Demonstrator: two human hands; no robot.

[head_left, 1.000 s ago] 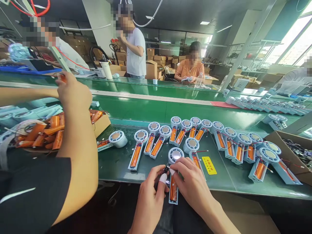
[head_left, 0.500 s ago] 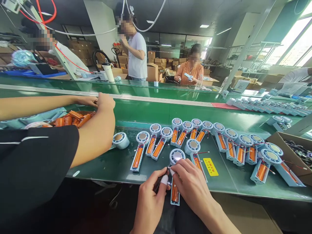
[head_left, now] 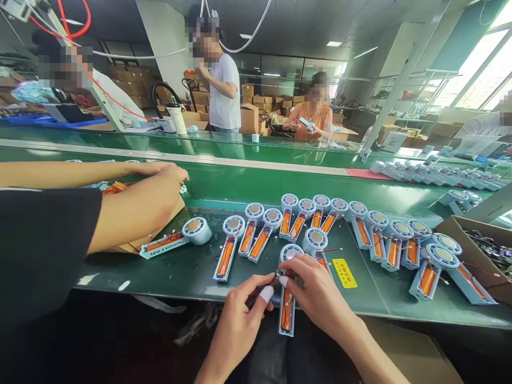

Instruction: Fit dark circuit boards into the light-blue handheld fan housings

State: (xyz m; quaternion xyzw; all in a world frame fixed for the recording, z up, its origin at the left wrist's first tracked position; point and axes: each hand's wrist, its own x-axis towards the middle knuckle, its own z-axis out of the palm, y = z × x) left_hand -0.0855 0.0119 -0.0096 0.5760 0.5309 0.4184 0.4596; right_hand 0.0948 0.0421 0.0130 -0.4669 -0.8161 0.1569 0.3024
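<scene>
Right in front of me, a light-blue handheld fan body lies over the table's front edge, its orange battery and thin wires exposed. My left hand is closed in a pinch beside it, holding a small dark piece that looks like a circuit board, mostly covered by the fingers. White covers sit on my left thumb and my right thumb. Closed over the upper part of the fan body, my right hand pinches at the same dark piece; what exactly lies between its fingertips is hidden. Another fan body sits just behind that hand.
Several more fan bodies stand in rows on the green table. A yellow label lies at right, near a cardboard box of dark parts. A co-worker's arms reach across from the left, above orange batteries.
The co-worker's arms and dark sleeve have shifted left, uncovering a fan body lettered "Speed FAN" and a cardboard edge. My hands stay together at the dark piece with only slight finger movement.
</scene>
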